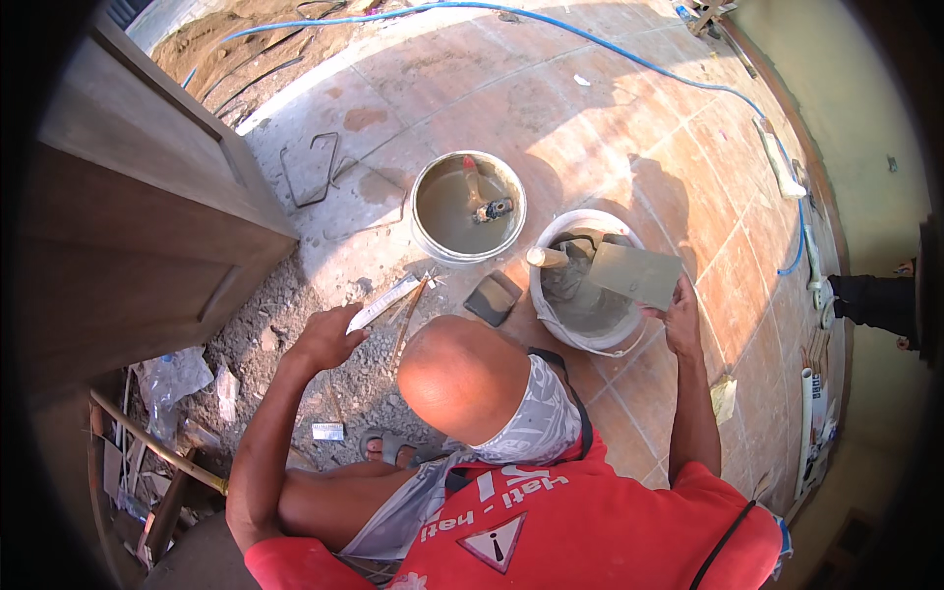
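My left hand [329, 337] is closed at the near end of a long, flat white strip [383, 302], above the rubble; its exact kind I cannot make out. In my right hand [677, 317] is a flat grey rectangular plate [637, 274], gripped by its near right corner. The plate lies over the right part of a white bucket [544, 313] with wet grey mortar [590, 310] inside. A tool's pale rounded handle [547, 258] sticks out over that bucket's left rim. The plate hides part of the mortar.
A second bucket [421, 231] holds murky water and a red-tipped brush [472, 177]. Between the buckets and my knee lies a dark square block [492, 299]. A bent metal rod [313, 172] and a blue hose [551, 34] lie farther off. Wooden furniture [147, 216] stands left.
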The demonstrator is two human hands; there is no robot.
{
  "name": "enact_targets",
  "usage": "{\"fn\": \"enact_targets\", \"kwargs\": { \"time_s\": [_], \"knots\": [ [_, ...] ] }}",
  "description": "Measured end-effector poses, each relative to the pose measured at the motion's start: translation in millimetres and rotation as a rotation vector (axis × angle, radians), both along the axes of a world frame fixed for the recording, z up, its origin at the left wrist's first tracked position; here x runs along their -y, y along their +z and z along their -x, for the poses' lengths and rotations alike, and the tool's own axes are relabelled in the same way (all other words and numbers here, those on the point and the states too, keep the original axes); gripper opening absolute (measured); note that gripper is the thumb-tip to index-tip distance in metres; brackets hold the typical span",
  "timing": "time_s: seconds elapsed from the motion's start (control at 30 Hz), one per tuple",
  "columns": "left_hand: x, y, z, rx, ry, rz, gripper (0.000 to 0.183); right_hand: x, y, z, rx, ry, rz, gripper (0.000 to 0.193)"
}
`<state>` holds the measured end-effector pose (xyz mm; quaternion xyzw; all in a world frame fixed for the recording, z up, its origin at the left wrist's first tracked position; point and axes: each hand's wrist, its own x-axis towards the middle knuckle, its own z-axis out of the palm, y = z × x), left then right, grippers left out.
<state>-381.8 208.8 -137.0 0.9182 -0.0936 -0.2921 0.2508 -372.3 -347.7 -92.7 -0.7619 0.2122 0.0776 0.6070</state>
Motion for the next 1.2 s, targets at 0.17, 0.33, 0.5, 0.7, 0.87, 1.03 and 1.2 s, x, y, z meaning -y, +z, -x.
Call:
{"fn": "enact_targets", "kwargs": {
  "time_s": [0.17,0.33,0.5,0.7,0.87,1.03,1.2],
  "knots": [
    [1.7,1.3,-4.6,-0.002,-0.019,-0.045,0.046,-1.4,-9.6,-0.8,0.138,-0.051,-0.176,0.044],
    [2.9,6.4,-3.1,0.005,-0.007,-0.034,0.047,9.9,-22.4,2.6,0.173,-0.024,-0.268,0.037],
    [4.1,4.4,-0.5,0.014,-0.01,0.014,0.046,19.0,-19.6,10.5,0.125,-0.018,-0.625,0.036],
    [43.5,51.5,-24.7,0.109,0.091,0.174,0.043,-24.4,9.7,5.7,0.193,-0.317,-0.41,0.048],
    [96.7,81.7,-67.6,0.237,-0.068,0.261,0.037,21.9,-42.5,7.9,0.021,-0.163,-0.484,0.054],
    [129.7,79.0,-86.4,0.106,-0.007,0.199,0.035,9.2,-39.6,8.4,-0.001,-0.403,-0.799,0.04],
    [150.3,84.8,-97.6,0.035,0.095,0.369,0.025,6.6,-38.3,6.0,0.01,-0.295,-1.188,0.036]
  ]
}}
